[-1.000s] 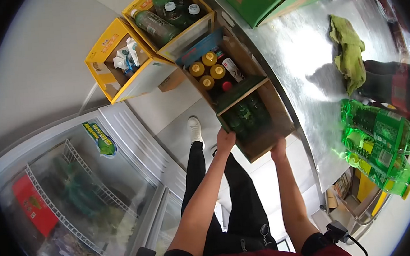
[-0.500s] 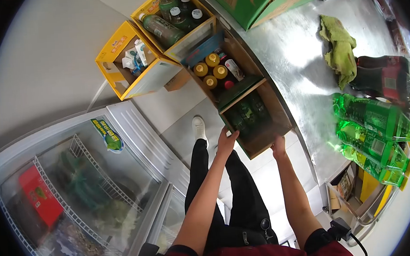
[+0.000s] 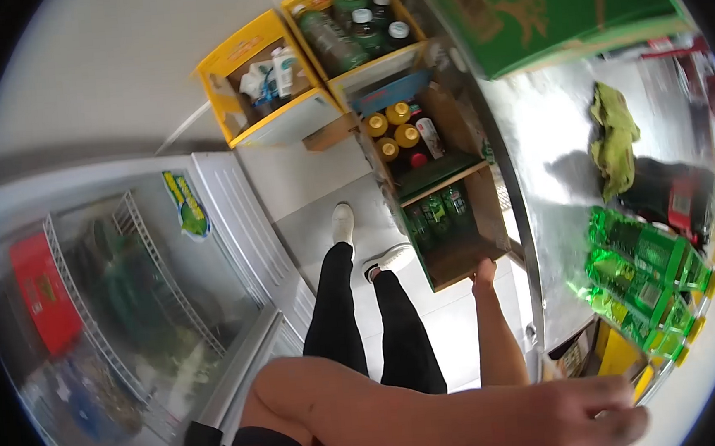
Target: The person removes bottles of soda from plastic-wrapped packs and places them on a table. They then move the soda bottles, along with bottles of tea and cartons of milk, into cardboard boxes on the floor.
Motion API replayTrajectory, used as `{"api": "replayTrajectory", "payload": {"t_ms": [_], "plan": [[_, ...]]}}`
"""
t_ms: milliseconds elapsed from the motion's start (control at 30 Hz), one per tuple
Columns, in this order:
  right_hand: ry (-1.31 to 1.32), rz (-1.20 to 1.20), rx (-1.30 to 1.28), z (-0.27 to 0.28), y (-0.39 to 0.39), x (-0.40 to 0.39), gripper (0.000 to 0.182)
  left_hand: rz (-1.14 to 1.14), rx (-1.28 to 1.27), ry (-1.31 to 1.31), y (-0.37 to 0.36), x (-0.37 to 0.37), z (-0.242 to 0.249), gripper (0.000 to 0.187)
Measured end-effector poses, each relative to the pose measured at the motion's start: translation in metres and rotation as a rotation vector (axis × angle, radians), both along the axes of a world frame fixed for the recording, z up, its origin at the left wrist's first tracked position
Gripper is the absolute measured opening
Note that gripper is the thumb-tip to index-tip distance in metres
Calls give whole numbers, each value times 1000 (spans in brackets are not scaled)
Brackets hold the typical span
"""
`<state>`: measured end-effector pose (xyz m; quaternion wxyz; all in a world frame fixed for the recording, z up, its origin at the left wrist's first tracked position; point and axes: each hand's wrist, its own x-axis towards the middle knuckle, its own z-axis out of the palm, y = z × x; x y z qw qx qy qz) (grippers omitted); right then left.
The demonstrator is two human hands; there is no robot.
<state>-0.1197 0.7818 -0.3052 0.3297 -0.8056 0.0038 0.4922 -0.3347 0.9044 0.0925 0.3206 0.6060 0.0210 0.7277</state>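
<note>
A pale tiled floor (image 3: 322,184) is running between a glass-topped chest freezer (image 3: 131,305) on one side and a shiny steel counter (image 3: 551,151) on the other. On the counter a green rag (image 3: 614,139) is lying near shrink-wrapped packs of green bottles (image 3: 643,277), with a large green carton (image 3: 558,2) sitting at the far end. Against the counter's side, a brown cardboard box (image 3: 448,208) of drinks is standing on the floor, and two yellow boxes (image 3: 321,60) of bottles are sitting beyond it.

The right hand (image 3: 484,273) is reaching down and touching the near edge of the cardboard box, fingers seemingly curled over the rim, though the hand is too small to tell how firmly it is gripping. The left hand (image 3: 591,414) is crossing the bottom of the view, close to the camera, its fingers lying loosely together and pointing toward the counter, holding nothing visible.

The left fingertips are blurring into the dark frame edge, and the freezer's contents are smeared by motion.
</note>
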Motion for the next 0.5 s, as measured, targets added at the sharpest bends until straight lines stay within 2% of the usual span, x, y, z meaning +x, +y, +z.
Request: {"api": "replayTrajectory", "payload": {"t_ms": [33,67,100,133,200,233,267,400,500], "plan": [[-14,-5,10,-4,-2,2,30,209,-235,-68,-5,2,19,7],[-11,17,22,-8,-2,3,30,404,-460,-143,-2,-6,30,15],[-58,39,12,-12,-3,5,31,219,-175,54,-3,-33,10,13],[-111,51,-4,-12,-5,7,31,583,-235,-52,-3,-33,14,15],[-79,-8,-8,-4,-2,3,32,338,-615,304,-12,-95,34,16],[-127,7,-30,1,0,1,33,355,-622,297,-12,-115,31,16],[-50,130,-128,0,-1,7,25,321,-600,292,-12,-134,27,15],[-199,113,-253,20,-10,-14,44,179,-511,269,7,-212,11,15],[-237,171,-175,33,-37,-52,54,129,-611,480,23,-280,2,18]]}}
